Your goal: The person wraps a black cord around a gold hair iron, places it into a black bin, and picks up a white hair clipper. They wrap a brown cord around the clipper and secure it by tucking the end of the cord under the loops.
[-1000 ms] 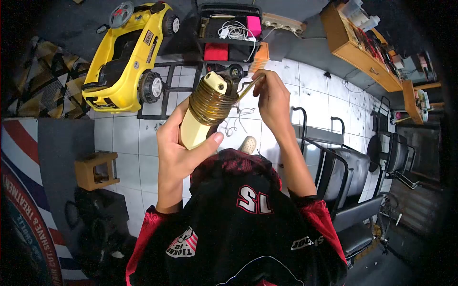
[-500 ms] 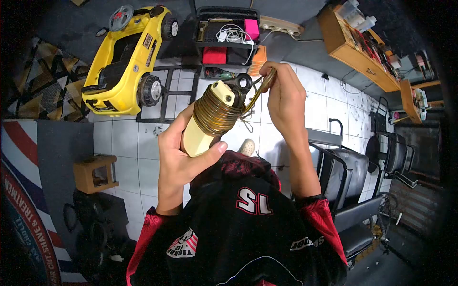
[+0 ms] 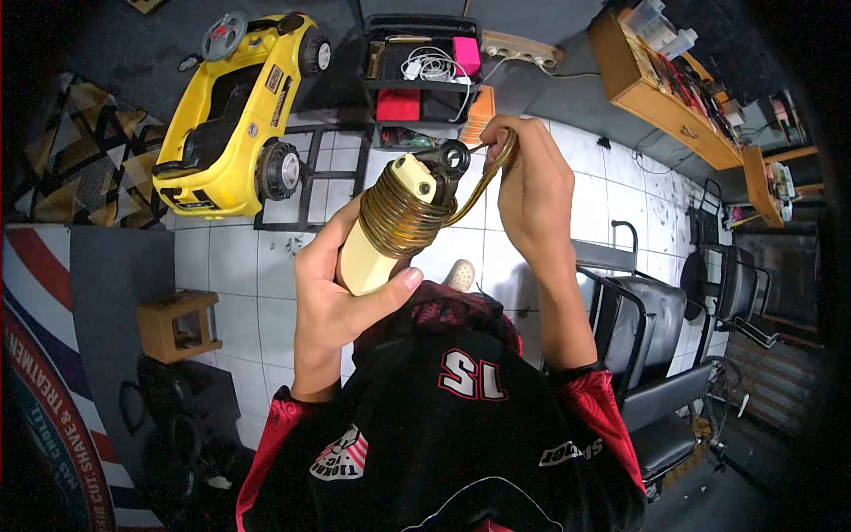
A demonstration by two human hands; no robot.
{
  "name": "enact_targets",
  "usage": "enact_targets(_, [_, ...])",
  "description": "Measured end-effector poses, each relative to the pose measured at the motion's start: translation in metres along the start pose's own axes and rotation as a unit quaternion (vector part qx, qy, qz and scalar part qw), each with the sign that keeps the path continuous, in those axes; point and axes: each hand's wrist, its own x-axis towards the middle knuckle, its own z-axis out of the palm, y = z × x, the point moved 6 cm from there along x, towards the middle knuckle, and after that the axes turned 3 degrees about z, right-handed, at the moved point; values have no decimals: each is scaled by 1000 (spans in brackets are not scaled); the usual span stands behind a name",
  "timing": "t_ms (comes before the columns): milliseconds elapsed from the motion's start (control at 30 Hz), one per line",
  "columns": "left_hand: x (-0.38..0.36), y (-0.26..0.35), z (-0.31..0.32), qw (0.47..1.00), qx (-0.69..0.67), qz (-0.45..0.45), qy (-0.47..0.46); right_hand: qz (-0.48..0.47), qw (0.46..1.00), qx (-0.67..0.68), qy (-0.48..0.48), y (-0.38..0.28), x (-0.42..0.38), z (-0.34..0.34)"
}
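Note:
My left hand (image 3: 341, 297) is wrapped around a cream-coloured device (image 3: 363, 259) that looks like a hair clipper, held tilted in front of my body. An amber-brown cord (image 3: 403, 220) is wound in several turns around its upper half. A black piece with a ring (image 3: 455, 160) sticks out at its top end. My right hand (image 3: 534, 182), to the right of the device, pinches a loop of the same cord that runs back to the coil. Some of the right fingertips are hidden behind the hand.
A yellow toy car (image 3: 235, 115) stands at upper left. Ahead is a black cart (image 3: 417, 89) with white cables and boxes. Black chairs (image 3: 638, 328) stand at right, below a wooden drawer unit (image 3: 674, 106). A brown stool (image 3: 177, 328) is at left on the tiled floor.
The cord between the coil and my right hand has shifted and lies straighter. A loose strand below the coil no longer shows. The left hand keeps its hold.

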Motion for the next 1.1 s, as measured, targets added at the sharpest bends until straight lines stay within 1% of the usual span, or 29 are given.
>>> enact_targets(233, [1, 1, -1, 1000, -15, 0, 11, 4, 1000, 9, -8, -2, 2, 4])
enact_targets(333, [0, 1, -2, 1000, -16, 6, 11, 31, 999, 8, -43, 3, -1, 7])
enact_targets(433, [0, 3, -5, 1000, -15, -5, 9, -15, 990, -75, -117, 13, -10, 15])
enact_targets(533, [3, 2, -3, 1000, -21, -11, 17, 33, 987, -3, -154, 29, -35, 34])
enact_targets(567, [5, 2, -3, 999, -23, -8, 24, 81, 972, 72, -208, 30, -47, 42])
enact_targets(600, [6, 1, -2, 999, -34, -15, 31, 84, 968, 94, -218, 23, -56, 49])
enact_targets(633, [7, 0, 0, 998, -46, -24, 37, 197, 936, 201, -213, 26, -70, 57])
enact_targets(667, [9, -2, 1, 997, -59, -33, 43, 306, 880, 303, -202, 31, -85, 63])
enact_targets(767, [11, -4, -5, 998, -28, -30, 57, 322, 904, 239, -146, 42, -103, 61])
enact_targets(800, [12, -4, -7, 997, -24, -31, 62, 237, 946, 190, -111, 37, -95, 55])
enact_targets(833, [13, -7, -10, 997, -24, -38, 60, 149, 976, 138, -75, 31, -87, 50])
enact_targets(867, [13, -7, -11, 997, -26, -37, 65, 60, 994, 85, -38, 23, -83, 45])
enact_targets(933, [14, -5, -13, 996, -30, -35, 75, 95, 990, 70, -76, 32, -87, 44])
enact_targets(1000, [12, -7, -23, 995, -27, -51, 87, 127, 984, 59, -111, 52, -103, 48])
enact_targets(1033, [12, -7, -27, 993, -29, -52, 99, 109, 986, 59, -113, 60, -113, 49])
enact_targets(1100, [10, -5, -32, 991, -33, -54, 121, 103, 988, -1, -115, 80, -135, 51])
